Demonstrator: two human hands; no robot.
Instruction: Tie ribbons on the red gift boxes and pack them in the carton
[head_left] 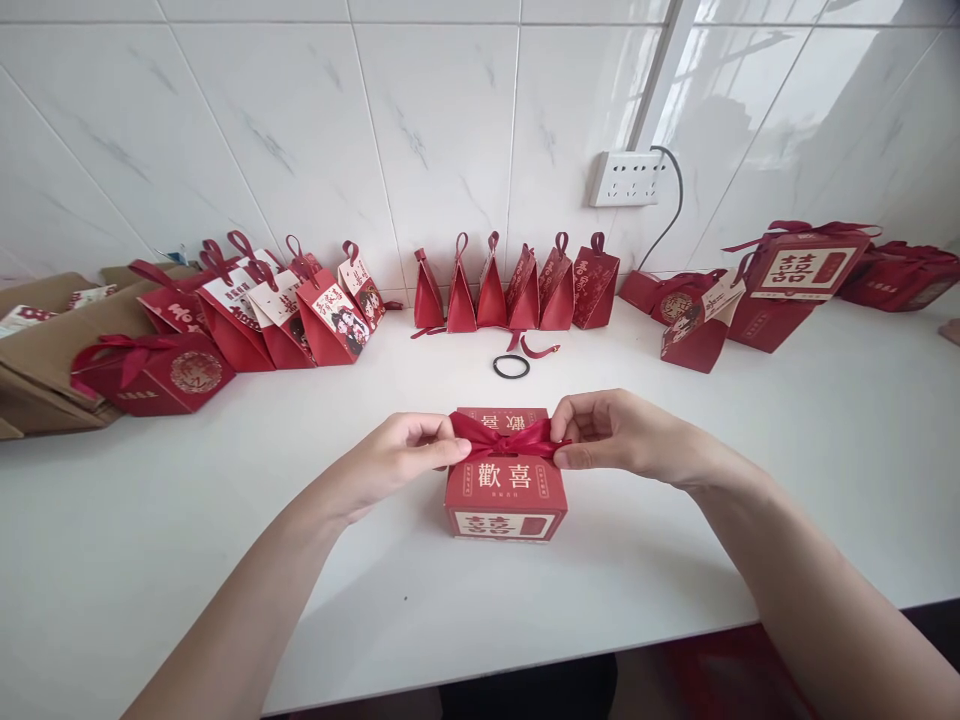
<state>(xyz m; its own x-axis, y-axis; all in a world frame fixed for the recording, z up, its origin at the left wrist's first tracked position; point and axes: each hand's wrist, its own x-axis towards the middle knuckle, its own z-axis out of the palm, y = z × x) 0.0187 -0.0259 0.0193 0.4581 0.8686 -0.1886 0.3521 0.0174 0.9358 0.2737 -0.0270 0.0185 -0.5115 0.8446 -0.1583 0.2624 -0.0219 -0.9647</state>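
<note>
A small red gift box (505,495) with gold characters stands on the white counter (150,540) in front of me. A red ribbon (506,440) is tied in a bow across its top. My left hand (401,462) pinches the left loop of the bow, fingers closed on it. My right hand (626,435) pinches the right loop in the same way. Both hands rest at the box's upper edge.
A black hair tie (511,366) lies just behind the box. Several red triangular pouches (517,290) line the tiled wall. More red boxes sit at the left (247,310) and right (795,275), brown cardboard (37,350) at the far left, a wall socket (628,178) above.
</note>
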